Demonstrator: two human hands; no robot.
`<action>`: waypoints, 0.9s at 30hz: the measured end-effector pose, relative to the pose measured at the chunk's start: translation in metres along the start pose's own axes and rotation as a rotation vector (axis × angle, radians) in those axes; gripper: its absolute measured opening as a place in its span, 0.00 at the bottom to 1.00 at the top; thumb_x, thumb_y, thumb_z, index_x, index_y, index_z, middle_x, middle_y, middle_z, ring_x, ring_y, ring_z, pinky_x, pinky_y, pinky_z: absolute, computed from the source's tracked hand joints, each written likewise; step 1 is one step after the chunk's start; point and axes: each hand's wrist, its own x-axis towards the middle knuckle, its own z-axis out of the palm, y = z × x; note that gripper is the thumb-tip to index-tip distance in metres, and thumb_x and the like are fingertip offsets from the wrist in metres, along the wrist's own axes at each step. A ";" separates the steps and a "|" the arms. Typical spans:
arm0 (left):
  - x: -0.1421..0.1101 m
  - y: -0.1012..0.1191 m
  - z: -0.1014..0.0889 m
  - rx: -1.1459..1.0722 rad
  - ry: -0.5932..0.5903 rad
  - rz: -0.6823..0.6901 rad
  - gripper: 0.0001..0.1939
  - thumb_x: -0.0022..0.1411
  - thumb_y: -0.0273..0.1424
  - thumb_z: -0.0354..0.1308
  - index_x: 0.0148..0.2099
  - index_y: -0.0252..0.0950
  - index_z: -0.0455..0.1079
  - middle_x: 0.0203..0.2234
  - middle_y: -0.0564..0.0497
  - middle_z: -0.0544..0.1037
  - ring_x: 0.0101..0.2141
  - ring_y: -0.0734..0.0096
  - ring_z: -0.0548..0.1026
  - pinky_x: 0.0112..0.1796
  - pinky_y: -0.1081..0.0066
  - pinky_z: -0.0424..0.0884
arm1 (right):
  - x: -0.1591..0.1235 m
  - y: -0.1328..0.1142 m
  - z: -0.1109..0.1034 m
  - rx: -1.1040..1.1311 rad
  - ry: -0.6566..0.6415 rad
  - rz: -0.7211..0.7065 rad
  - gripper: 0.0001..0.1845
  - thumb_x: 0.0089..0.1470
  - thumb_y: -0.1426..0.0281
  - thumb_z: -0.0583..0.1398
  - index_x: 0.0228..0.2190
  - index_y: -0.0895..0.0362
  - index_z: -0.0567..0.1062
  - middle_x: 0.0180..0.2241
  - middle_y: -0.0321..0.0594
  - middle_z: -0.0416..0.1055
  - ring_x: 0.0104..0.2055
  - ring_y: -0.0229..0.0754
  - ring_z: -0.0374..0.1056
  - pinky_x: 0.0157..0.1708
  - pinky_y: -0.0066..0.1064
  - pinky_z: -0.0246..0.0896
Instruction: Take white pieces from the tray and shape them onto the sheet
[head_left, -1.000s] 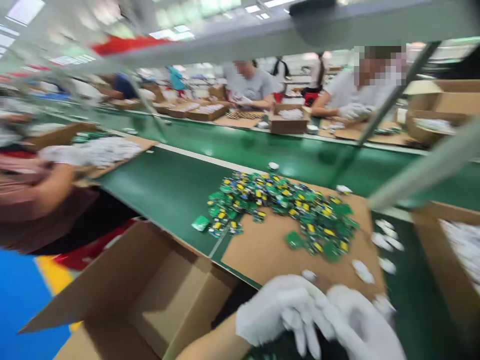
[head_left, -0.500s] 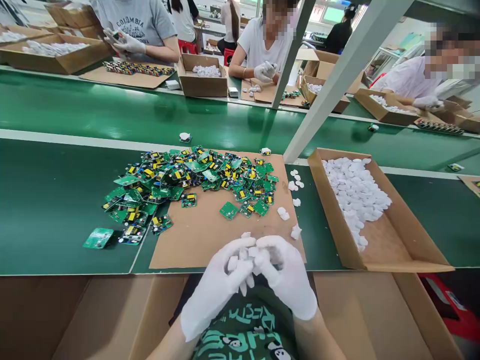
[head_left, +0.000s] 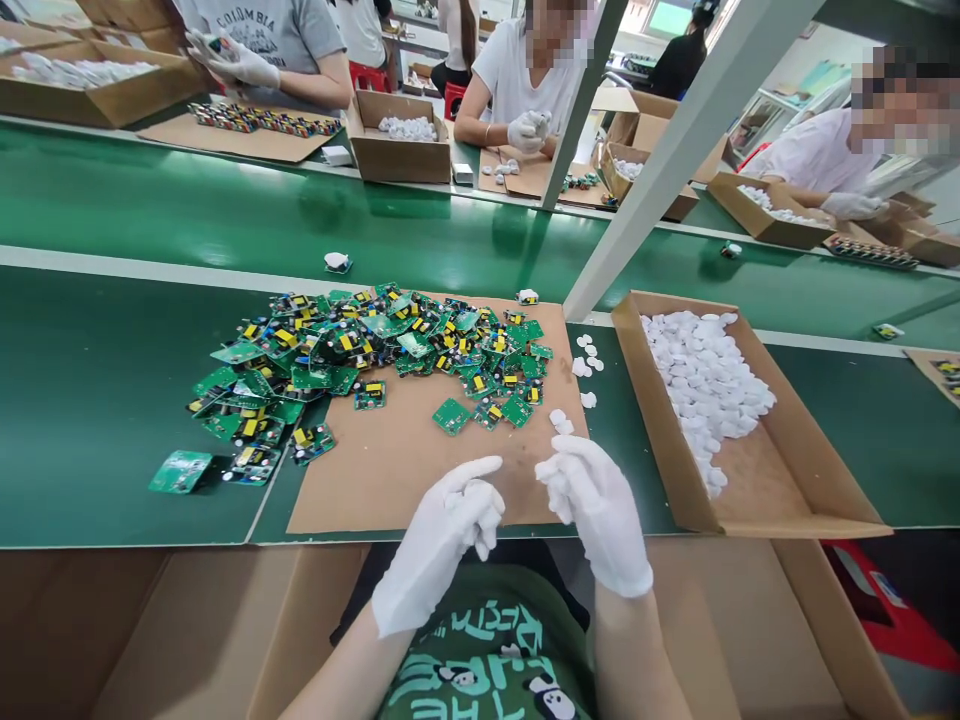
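My left hand point(head_left: 454, 510), in a white glove, hovers over the near edge of the cardboard sheet point(head_left: 390, 450). Its index finger points right while the other fingers curl in; whatever they may hold is hidden. To the right, apart from it, my gloved right hand point(head_left: 594, 505) has bent fingers bunched together. White on white, a piece in that grip cannot be made out. Just beyond its fingertips lie small white plastic pieces point(head_left: 561, 422). A heap of green circuit boards point(head_left: 352, 340) with yellow parts covers the sheet's far side and spills left onto the table.
An open cardboard box point(head_left: 810, 440) of white pieces stands on the right. Behind the heap runs a green conveyor belt point(head_left: 247, 215) carrying a few boards, one with a white piece point(head_left: 337, 262). A slanted metal post point(head_left: 675, 170) rises beyond the sheet. Gloved co-workers sit across the belt.
My hands, together over white pieces half a second ago, have drawn apart. The right hand has moved right and covers where a loose white piece lay. My view has shifted slightly.
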 end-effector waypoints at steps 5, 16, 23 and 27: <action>0.002 -0.004 0.019 0.167 -0.047 0.041 0.24 0.60 0.44 0.63 0.49 0.29 0.75 0.18 0.56 0.68 0.18 0.80 0.63 0.21 0.78 0.63 | -0.010 0.001 0.005 -0.311 -0.233 -0.084 0.12 0.60 0.61 0.61 0.40 0.55 0.77 0.30 0.39 0.77 0.25 0.38 0.70 0.24 0.27 0.67; -0.007 -0.001 -0.002 0.178 0.253 0.072 0.19 0.56 0.46 0.64 0.39 0.34 0.75 0.22 0.53 0.72 0.20 0.77 0.64 0.21 0.76 0.61 | 0.004 0.024 -0.006 -0.675 0.231 -0.479 0.15 0.64 0.68 0.57 0.50 0.53 0.74 0.49 0.47 0.76 0.42 0.44 0.76 0.44 0.38 0.74; 0.008 0.002 -0.033 1.020 0.599 0.278 0.16 0.62 0.37 0.57 0.50 0.41 0.77 0.34 0.48 0.79 0.35 0.61 0.76 0.39 0.65 0.69 | 0.018 0.046 0.005 -1.190 0.035 -0.719 0.17 0.65 0.75 0.54 0.52 0.56 0.74 0.60 0.52 0.68 0.66 0.61 0.59 0.60 0.63 0.55; 0.009 0.008 -0.046 1.019 0.514 0.265 0.29 0.61 0.37 0.59 0.64 0.38 0.67 0.27 0.52 0.76 0.37 0.62 0.76 0.44 0.64 0.68 | 0.009 0.042 0.011 -1.008 0.141 -0.799 0.17 0.64 0.76 0.55 0.53 0.57 0.71 0.60 0.54 0.66 0.67 0.59 0.58 0.61 0.61 0.56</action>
